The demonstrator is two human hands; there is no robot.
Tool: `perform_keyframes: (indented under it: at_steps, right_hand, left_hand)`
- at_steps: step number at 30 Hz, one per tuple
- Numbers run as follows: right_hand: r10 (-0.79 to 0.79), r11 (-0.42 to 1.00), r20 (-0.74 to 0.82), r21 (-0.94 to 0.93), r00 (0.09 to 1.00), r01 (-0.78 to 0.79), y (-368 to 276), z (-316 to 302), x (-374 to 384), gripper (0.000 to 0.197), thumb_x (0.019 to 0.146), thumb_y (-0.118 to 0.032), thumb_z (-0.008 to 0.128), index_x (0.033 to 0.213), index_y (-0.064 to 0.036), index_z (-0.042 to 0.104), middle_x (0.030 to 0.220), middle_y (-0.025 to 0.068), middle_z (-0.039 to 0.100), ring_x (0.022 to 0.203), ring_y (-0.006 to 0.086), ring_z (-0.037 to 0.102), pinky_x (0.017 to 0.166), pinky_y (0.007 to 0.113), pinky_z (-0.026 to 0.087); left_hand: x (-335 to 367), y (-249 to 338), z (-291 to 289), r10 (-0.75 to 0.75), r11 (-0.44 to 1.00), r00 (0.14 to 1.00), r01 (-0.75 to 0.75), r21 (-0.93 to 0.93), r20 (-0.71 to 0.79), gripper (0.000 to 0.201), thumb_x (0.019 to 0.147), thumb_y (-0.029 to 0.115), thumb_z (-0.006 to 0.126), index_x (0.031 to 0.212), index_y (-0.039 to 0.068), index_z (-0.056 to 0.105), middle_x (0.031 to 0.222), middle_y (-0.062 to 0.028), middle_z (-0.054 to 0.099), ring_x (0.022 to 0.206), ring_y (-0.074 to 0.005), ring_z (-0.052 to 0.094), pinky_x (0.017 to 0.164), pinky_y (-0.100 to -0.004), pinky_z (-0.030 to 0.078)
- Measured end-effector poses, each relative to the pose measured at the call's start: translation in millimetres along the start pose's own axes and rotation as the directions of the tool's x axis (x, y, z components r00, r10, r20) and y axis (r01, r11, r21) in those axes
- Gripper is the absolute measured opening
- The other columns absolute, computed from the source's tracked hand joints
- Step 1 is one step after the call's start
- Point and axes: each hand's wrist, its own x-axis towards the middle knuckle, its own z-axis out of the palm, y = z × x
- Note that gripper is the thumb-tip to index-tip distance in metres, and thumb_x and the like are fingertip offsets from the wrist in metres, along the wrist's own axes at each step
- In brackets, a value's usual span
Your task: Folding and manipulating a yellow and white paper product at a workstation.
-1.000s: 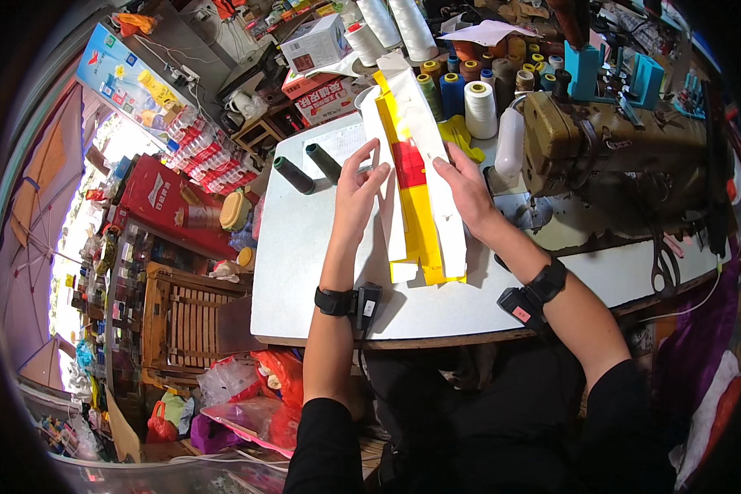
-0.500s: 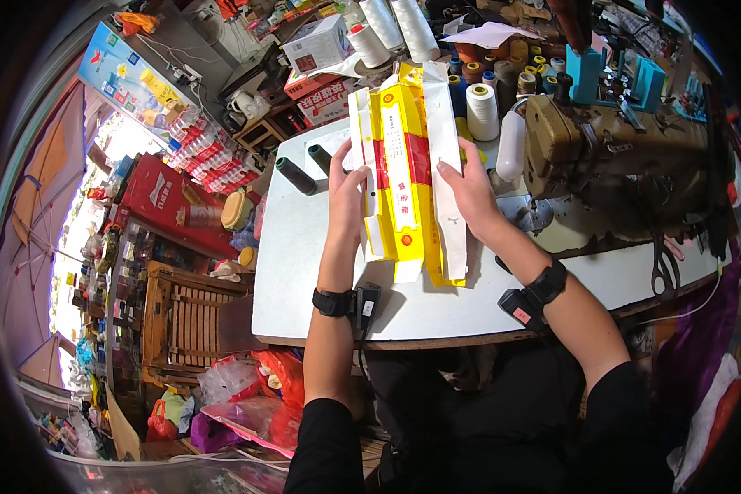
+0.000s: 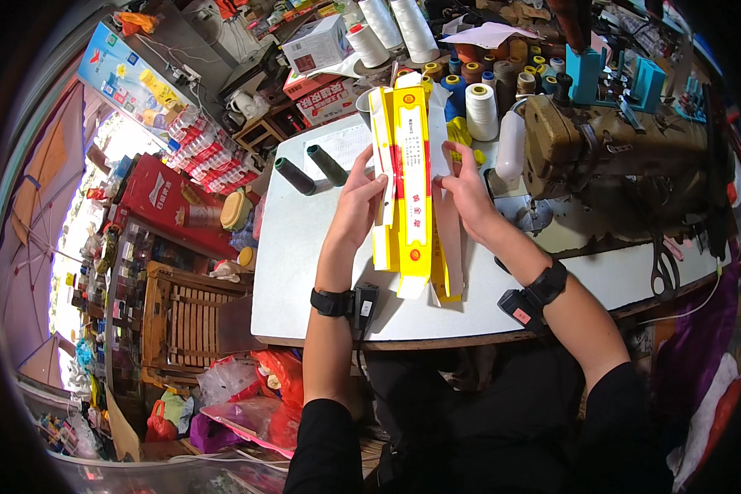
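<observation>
Cluttered with thread cones, our smooth white table (image 3: 305,272) carries a worn metal sewing machine (image 3: 617,156) at two o'clock. We hold a long yellow carton (image 3: 412,181) upright at the centre: our left hand (image 3: 361,206) pinches its edge at nine o'clock, our right hand (image 3: 468,193) closes round its pale flap at three o'clock. Two dark spools (image 3: 311,169) lie at ten o'clock.

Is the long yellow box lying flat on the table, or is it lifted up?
Lifted. Both hands, left hand and right hand, hold the yellow box tilted above the white table.
</observation>
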Motion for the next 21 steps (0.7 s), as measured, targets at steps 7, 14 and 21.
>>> perform_keyframes:
  at_steps: [7,14,21]
  right_hand:
    - [-0.057,0.997,-0.077,-0.050,0.995,0.053,2.1,4.8,0.6,0.056,0.093,-0.006,0.052,0.143,-0.0049,0.028,0.141,0.0177,0.039,0.130,0.0227,0.039,0.111,0.033,0.028]
    - [-0.045,0.999,0.000,0.004,0.999,0.045,0.4,0.8,-2.3,0.058,0.092,-0.002,0.053,0.144,-0.0102,0.029,0.136,0.0161,0.045,0.121,0.0200,0.047,0.105,0.031,0.035]
    - [-0.174,0.983,-0.023,-0.070,0.984,0.172,0.7,0.3,0.4,0.067,0.088,0.016,0.045,0.147,-0.0135,0.035,0.128,0.0159,0.054,0.114,0.0173,0.053,0.104,0.029,0.038]
  left_hand:
    - [3.8,-7.3,-9.3,-0.100,0.995,0.994,0.100,0.006,0.041,0.068,0.092,0.006,0.049,0.154,0.006,0.020,0.113,-0.0137,0.064,0.100,-0.0172,0.066,0.087,-0.0297,0.052]
    - [0.4,1.7,5.1,-0.074,0.997,0.996,0.073,-0.024,-0.041,0.070,0.091,0.006,0.052,0.154,0.007,0.019,0.138,-0.0169,0.050,0.119,-0.0217,0.058,0.098,-0.0331,0.050]
    - [5.6,-5.3,-4.1,-0.030,0.992,0.997,0.039,0.122,-0.076,0.057,0.089,0.004,0.052,0.143,0.002,0.033,0.124,-0.0140,0.059,0.108,-0.0200,0.062,0.096,-0.0321,0.051]
